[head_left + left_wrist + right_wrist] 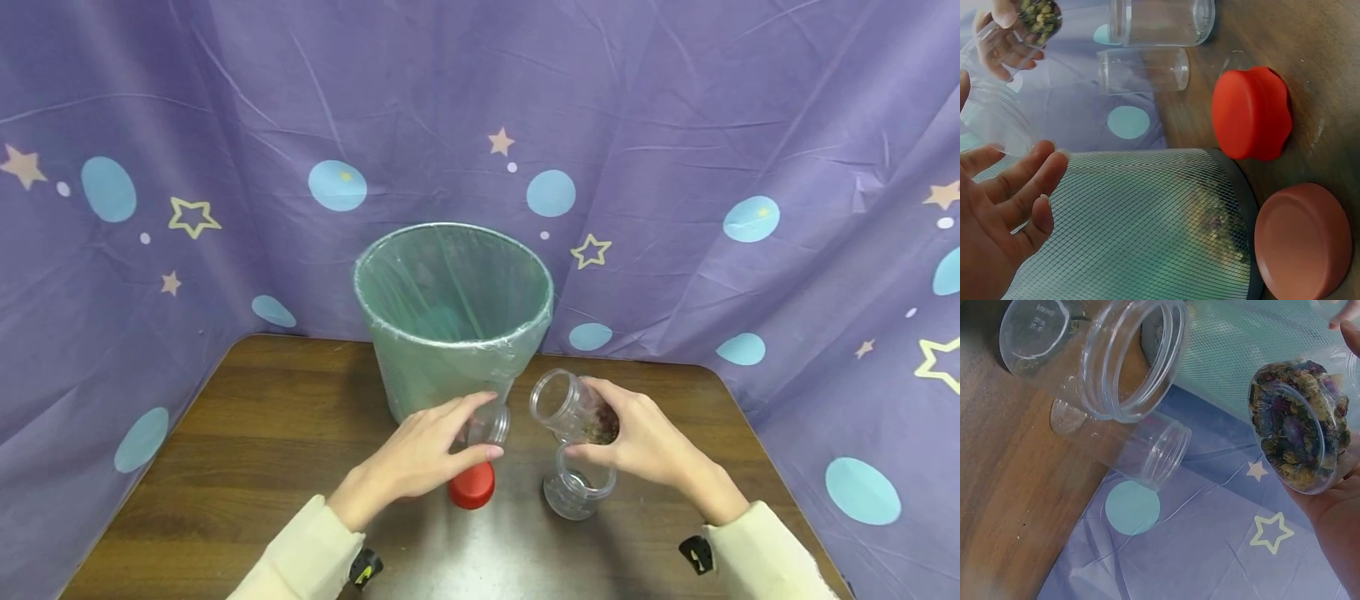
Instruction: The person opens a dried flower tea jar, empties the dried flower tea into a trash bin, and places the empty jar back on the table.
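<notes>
My left hand (420,446) holds a clear jar (491,423) between thumb and fingers, its mouth turned to the right. No contents show in it. My right hand (645,433) grips another clear jar (555,398), tilted with its mouth to the left and towards the left hand's jar. Dried flowers (1291,428) in yellow, brown and purple lie at its bottom end. The two jars are close together above the table. Below the right hand stands an open clear jar (573,496), with a narrower clear jar (1119,447) beside it. A red lid (472,485) lies under the left hand.
A mesh bin (420,375) with a greenish plastic liner (450,283) stands behind the hands. Yellowish bits (1216,219) show through its mesh near the bottom. A brownish lid (1304,240) lies beside the bin. Purple patterned cloth (645,125) surrounds the wooden table (285,400).
</notes>
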{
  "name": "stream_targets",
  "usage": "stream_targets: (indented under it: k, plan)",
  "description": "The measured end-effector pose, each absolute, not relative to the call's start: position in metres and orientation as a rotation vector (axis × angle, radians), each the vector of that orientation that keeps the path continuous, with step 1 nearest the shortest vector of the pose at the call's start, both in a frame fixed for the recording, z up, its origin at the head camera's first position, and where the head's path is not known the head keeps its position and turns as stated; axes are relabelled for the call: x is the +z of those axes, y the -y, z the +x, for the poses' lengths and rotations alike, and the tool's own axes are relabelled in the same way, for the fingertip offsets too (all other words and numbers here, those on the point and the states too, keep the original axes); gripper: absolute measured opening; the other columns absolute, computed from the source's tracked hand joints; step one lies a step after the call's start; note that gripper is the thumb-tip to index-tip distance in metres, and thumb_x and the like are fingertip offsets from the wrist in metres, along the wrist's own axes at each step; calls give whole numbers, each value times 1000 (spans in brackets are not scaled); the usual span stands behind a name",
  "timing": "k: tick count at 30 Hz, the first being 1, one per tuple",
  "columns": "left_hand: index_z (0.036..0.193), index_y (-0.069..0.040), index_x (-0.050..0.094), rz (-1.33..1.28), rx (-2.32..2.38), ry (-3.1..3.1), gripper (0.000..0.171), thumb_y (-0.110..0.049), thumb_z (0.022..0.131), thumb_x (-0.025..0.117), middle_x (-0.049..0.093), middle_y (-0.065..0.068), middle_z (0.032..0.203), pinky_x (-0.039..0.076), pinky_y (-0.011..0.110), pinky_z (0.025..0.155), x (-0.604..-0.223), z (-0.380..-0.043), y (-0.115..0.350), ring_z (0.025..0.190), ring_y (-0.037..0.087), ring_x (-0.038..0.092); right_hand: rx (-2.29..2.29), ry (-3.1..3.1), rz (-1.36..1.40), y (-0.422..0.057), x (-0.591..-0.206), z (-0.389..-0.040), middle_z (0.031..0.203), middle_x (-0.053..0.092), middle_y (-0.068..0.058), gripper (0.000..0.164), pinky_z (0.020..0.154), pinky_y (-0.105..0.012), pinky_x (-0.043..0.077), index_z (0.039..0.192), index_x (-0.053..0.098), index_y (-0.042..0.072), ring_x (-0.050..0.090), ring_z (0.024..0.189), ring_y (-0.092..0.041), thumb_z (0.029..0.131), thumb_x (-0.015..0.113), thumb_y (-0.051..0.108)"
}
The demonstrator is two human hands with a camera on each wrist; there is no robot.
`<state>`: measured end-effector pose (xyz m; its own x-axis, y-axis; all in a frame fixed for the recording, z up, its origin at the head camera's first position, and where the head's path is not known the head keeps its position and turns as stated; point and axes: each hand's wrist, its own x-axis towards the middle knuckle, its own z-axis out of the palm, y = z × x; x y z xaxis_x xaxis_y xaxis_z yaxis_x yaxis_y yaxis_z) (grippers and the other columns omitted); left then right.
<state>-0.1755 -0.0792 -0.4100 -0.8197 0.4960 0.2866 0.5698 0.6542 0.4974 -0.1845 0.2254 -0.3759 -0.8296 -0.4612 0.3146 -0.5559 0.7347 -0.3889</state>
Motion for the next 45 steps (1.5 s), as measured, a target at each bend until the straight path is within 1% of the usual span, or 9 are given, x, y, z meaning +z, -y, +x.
stream_targets:
  k: [5, 10, 18, 25, 28, 30, 35, 41, 45]
  plan:
    - [145, -26, 45, -886, -853, 2766, 69, -66, 90, 54, 61, -4, 137, 52, 42, 97, -414, -178, 77, 118, 16, 64, 708, 2708, 834, -229, -374, -187, 106, 70, 5, 73, 78, -30, 56, 128, 58, 13, 66, 89, -8, 67, 89, 38]
    - [145, -26, 46, -870, -838, 2774, 71, -68, 89, 54, 62, -3, 137, 52, 42, 97, -415, -181, 73, 120, 19, 64, 716, 2713, 827, -233, -372, -189, 104, 70, 7, 72, 77, -29, 55, 128, 58, 15, 65, 88, -6, 68, 88, 41]
    - [144, -24, 48, -835, -833, 2797, 70, -64, 87, 59, 69, 2, 118, 55, 41, 84, -423, -186, 63, 99, 21, 69, 678, 2700, 825, -239, -374, -190, 104, 70, 5, 73, 76, -29, 56, 127, 58, 12, 66, 88, -7, 67, 89, 39]
    - [142, -20, 49, -800, -799, 2820, 69, -60, 88, 62, 70, 7, 120, 56, 46, 79, -436, -189, 51, 99, 31, 70, 662, 2699, 820, -240, -375, -188, 104, 71, 4, 73, 75, -29, 56, 127, 58, 10, 66, 87, -7, 67, 89, 39]
    - [142, -19, 48, -780, -786, 2831, 69, -60, 88, 61, 70, 9, 121, 56, 47, 78, -441, -191, 46, 98, 32, 71, 658, 2700, 820, -240, -376, -188, 103, 71, 3, 73, 75, -29, 56, 127, 58, 9, 66, 87, -8, 67, 89, 39]
    - [143, -18, 48, -767, -789, 2840, 69, -59, 89, 61, 70, 11, 123, 56, 48, 80, -444, -192, 42, 99, 33, 70, 661, 2702, 819, -240, -376, -188, 103, 71, 4, 73, 75, -29, 56, 127, 58, 9, 66, 87, -7, 67, 89, 39]
    - [145, -16, 46, -738, -787, 2862, 70, -58, 90, 60, 66, 13, 130, 53, 52, 90, -451, -193, 33, 111, 35, 67, 669, 2706, 820, -239, -377, -187, 102, 70, 5, 73, 75, -29, 55, 127, 58, 10, 65, 87, -6, 67, 89, 38]
    - [146, -14, 43, -754, -653, 2883, 71, -56, 91, 59, 70, 13, 118, 50, 53, 93, -463, -192, 25, 108, 32, 67, 679, 2725, 819, -239, -379, -185, 104, 70, 6, 74, 76, -29, 55, 128, 58, 11, 65, 89, -7, 68, 88, 41]
    - [146, -14, 42, -745, -565, 2902, 72, -57, 91, 59, 69, 13, 117, 49, 53, 95, -470, -193, 22, 108, 32, 67, 685, 2728, 826, -237, -380, -186, 105, 70, 6, 74, 77, -30, 56, 129, 57, 12, 65, 89, -7, 69, 87, 44]
